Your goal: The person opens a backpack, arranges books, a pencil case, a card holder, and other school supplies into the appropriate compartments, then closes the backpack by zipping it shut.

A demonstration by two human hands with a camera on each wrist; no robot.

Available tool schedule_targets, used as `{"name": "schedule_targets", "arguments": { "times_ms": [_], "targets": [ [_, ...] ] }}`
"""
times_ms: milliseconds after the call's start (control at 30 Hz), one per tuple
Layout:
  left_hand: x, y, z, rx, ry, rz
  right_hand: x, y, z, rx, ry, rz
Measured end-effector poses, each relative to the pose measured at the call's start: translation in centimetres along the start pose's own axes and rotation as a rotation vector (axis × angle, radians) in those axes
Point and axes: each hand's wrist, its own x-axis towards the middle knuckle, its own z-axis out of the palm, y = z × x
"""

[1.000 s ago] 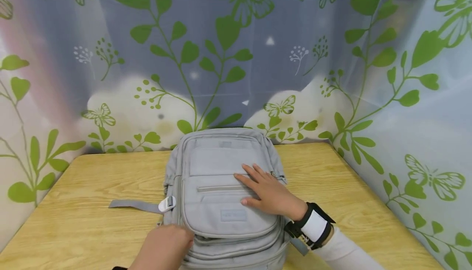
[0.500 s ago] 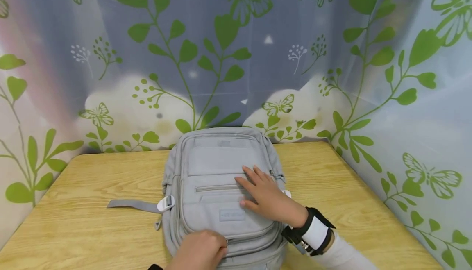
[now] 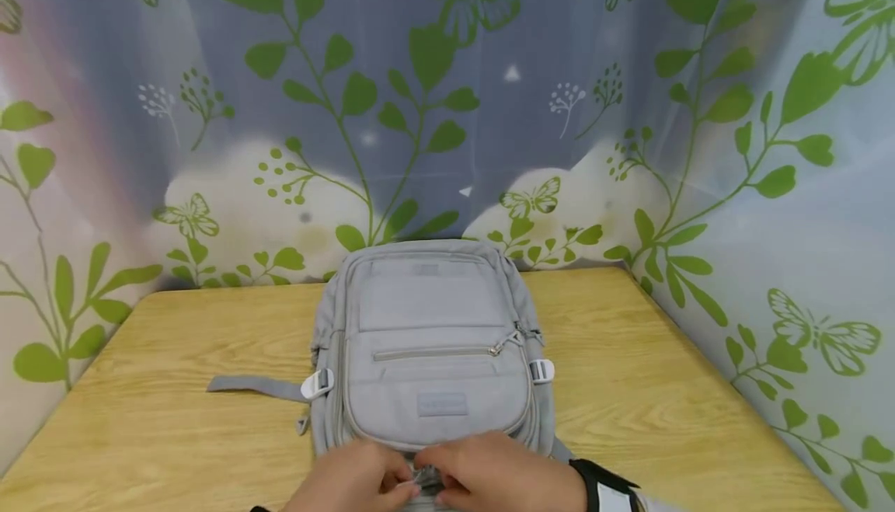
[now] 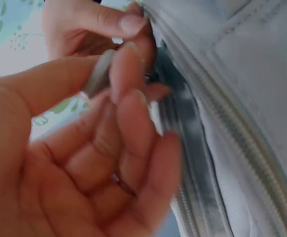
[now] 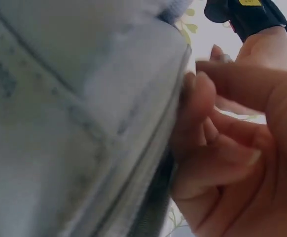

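Observation:
A light grey backpack (image 3: pixel 433 302) lies front side up on the table, its lower end towards me. At that end both hands meet over a zipper. My left hand (image 3: pixel 353 477) pinches a flat grey zipper pull (image 4: pixel 99 75) between thumb and forefinger, its other fingers curled. Right beside it, my right hand (image 3: pixel 506 471) has curled fingers at the backpack's edge, pinching the fabric by the zipper. The left wrist view shows zipper teeth (image 4: pixel 247 143) along the front pocket's rim and a dark gap below it. The right fingertips are partly hidden behind that rim.
The wooden table (image 3: pixel 210 333) reaches back to a curtain (image 3: pixel 545 123) printed with green leaves and butterflies. A grey strap (image 3: pixel 255 386) with a white buckle (image 3: pixel 318 384) sticks out left of the backpack; another white buckle (image 3: pixel 541 371) is on its right side.
My left hand has moved right along the backpack's lower edge. My right hand has left the front pocket, where it rested flat, and come down beside the left hand.

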Motion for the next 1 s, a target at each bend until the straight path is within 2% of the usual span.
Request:
{"name": "schedule_targets", "arguments": {
  "times_ms": [33,100,133,200,233,267,333,367,467,533,667,767,900,1000],
  "targets": [
    [0.0,-0.1,0.1,0.028,0.005,0.044,0.1,0.0,0.3,0.013,0.016,0.006],
    [0.2,-0.4,0.1,0.121,0.053,0.234,0.0,0.1,0.6,0.021,0.063,0.003],
    [0.2,-0.6,0.1,0.186,0.107,0.348,-0.1,0.1,0.6,0.025,0.086,-0.005],
    [0.4,-1.3,-0.2,0.330,0.267,0.559,-0.3,0.3,0.5,0.056,0.101,-0.019],
    [0.5,-1.7,-0.4,0.393,0.358,0.637,-0.5,0.4,0.4,0.074,0.097,-0.027],
    [0.6,-2.1,-0.6,0.458,0.444,0.684,-0.7,0.5,0.3,0.082,0.087,-0.032],
    [0.7,-2.8,-1.0,0.544,0.541,0.675,-1.0,0.7,0.1,0.102,0.064,-0.039],
    [0.8,-3.1,-1.1,0.574,0.548,0.644,-1.2,0.7,0.0,0.121,0.051,-0.034],
    [0.9,-4.2,-0.9,0.636,0.492,0.539,-1.3,0.8,-0.1,0.127,0.065,-0.028],
    [1.1,-5.0,-0.4,0.660,0.459,0.504,-1.3,0.8,-0.1,0.140,0.086,-0.023],
    [1.5,-6.4,0.7,0.716,0.442,0.484,-1.1,0.7,0.2,0.157,0.117,-0.035],
    [1.6,-6.7,1.0,0.749,0.437,0.475,-1.3,0.8,0.2,0.175,0.126,-0.028],
    [1.7,-6.5,0.9,0.768,0.437,0.467,-2.0,0.8,-0.6,0.187,0.131,0.054],
    [1.8,-6.3,0.9,0.756,0.419,0.454,-2.9,1.0,-1.4,0.150,0.141,0.123]
  ]
}}
